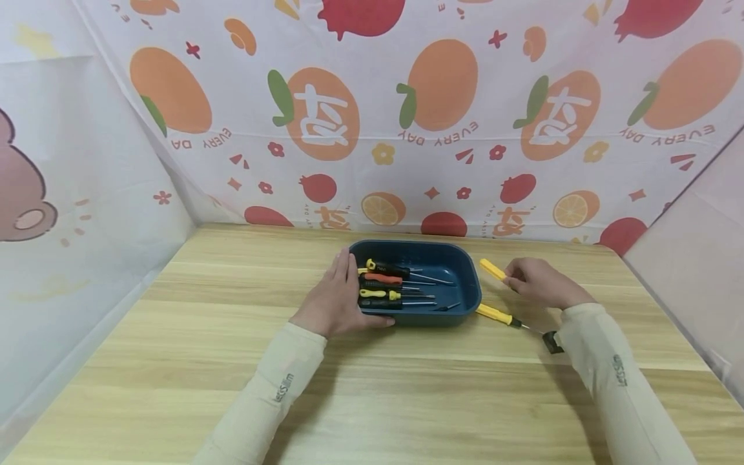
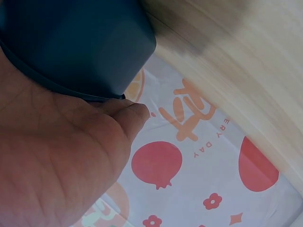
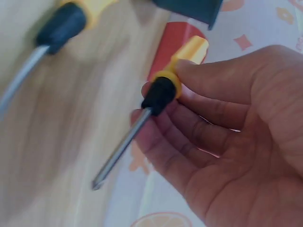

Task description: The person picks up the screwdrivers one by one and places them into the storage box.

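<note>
At the left end of a dark blue plastic box [image 1: 427, 319], my left hand [image 1: 337, 297] holds it, fingers along the end rim and thumb against the front wall. Several screwdrivers lie inside, among them one with an orange handle [image 1: 383, 279] and one with a black and yellow handle [image 1: 388, 268]. To the right of the box, my right hand [image 1: 537, 281] pinches a yellow-handled screwdriver [image 3: 160, 94] near its black collar. Its bare metal shaft points away from the box. Another yellow-handled screwdriver [image 1: 494, 314] lies on the table, its handle by the box's front right corner.
The wood-grain table [image 1: 407, 400] ends at the back against a hanging cloth [image 1: 383, 174] printed with fruit. More pale cloth [image 1: 87, 161] hangs on the left side. A small black piece [image 1: 552, 342] sits at the right wrist.
</note>
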### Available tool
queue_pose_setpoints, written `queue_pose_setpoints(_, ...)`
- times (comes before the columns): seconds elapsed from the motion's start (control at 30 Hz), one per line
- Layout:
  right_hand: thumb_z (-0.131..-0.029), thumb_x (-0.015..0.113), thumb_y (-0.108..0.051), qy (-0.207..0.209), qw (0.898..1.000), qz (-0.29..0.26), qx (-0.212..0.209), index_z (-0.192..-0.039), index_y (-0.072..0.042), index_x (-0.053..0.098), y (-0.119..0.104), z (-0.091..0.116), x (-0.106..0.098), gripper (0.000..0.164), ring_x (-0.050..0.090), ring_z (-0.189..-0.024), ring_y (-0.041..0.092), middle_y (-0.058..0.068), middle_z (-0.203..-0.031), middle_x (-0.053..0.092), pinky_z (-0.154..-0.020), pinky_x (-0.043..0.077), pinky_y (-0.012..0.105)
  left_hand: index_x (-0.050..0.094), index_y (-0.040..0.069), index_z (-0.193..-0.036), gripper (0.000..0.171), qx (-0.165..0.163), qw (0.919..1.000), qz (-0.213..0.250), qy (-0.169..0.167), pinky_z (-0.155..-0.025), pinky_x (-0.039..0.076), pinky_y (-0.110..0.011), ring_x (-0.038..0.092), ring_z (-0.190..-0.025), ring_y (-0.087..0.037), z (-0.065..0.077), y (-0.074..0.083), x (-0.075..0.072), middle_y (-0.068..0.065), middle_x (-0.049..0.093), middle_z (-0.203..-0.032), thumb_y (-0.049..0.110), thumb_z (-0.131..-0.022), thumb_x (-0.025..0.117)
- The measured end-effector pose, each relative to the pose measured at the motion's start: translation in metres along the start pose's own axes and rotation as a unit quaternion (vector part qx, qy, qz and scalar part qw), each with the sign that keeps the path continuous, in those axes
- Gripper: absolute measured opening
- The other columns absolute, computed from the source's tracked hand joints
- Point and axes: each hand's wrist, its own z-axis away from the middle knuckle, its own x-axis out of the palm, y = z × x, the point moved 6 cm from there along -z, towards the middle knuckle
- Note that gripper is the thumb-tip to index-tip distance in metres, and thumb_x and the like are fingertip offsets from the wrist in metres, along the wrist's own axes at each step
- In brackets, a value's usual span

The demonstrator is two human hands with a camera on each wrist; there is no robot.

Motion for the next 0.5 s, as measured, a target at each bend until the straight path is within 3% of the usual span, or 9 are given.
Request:
queue_pose_setpoints(0.17, -0.100, 0.062, -0.007, 0.040, 0.999, 0.001, -0.007, -0.103, 0.006, 0.065, -0.016, -0.007, -0.010, 0.014, 0.056, -0.074, 0.021, 0.015, -0.090, 0.067, -0.068, 0.051, 0.035, 0.010, -0.008, -0.158, 0.142, 0.003, 1.0000, -0.008, 0.001, -0.118, 0.032, -0.046, 0.020, -0.150, -0.038, -0.001, 0.000, 0.000, -0.023, 0.009, -0.166, 0.082, -0.068, 0.072)
queue_pose_setpoints(0.5, -0.099, 0.065, -0.010, 0.070, 0.997, 0.008, -0.025, -0.113, 0.005, 0.069, -0.064, -0.024, -0.015, 0.020, 0.061, -0.082, 0.025, 0.014, -0.097, 0.070, -0.075, 0.058, 0.041, 0.009, -0.009, -0.158, 0.143, -0.001, 0.9999, -0.010, -0.007, -0.119, 0.030, -0.045, 0.019, -0.151, -0.038, -0.001, -0.001, 0.002, -0.023, 0.007, -0.167, 0.083, -0.068, 0.071)
